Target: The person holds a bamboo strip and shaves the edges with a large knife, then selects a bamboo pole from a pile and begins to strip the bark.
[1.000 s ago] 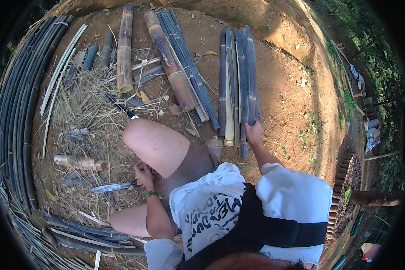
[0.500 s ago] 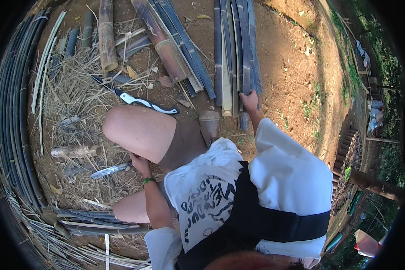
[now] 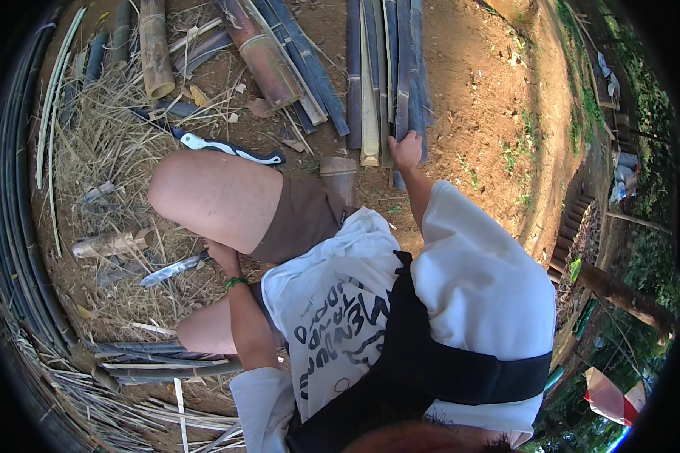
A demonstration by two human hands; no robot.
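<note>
My left hand (image 3: 221,257), a green band at its wrist, is closed around the handle of a knife (image 3: 171,272), partly hidden beside my bent knee. The blade points left, over dry shavings. My right hand (image 3: 406,150) reaches forward with its fingers closed on the near end of a dark split bamboo strip (image 3: 403,94). That strip lies among several other split strips (image 3: 369,113) side by side on the soil. Just left of them stands a short bamboo stump (image 3: 338,175), close to my shorts.
A saw (image 3: 230,148) with a white and black handle lies beyond my knee. Bamboo tubes (image 3: 157,53) and a thick split piece (image 3: 268,60) are at the far side. Long dark poles (image 3: 15,226) line the left; thin slats (image 3: 151,419) lie near.
The view has shifted slightly, so the ground things appear further left and up. My right hand stays on the strip's end, and my left still holds the knife.
</note>
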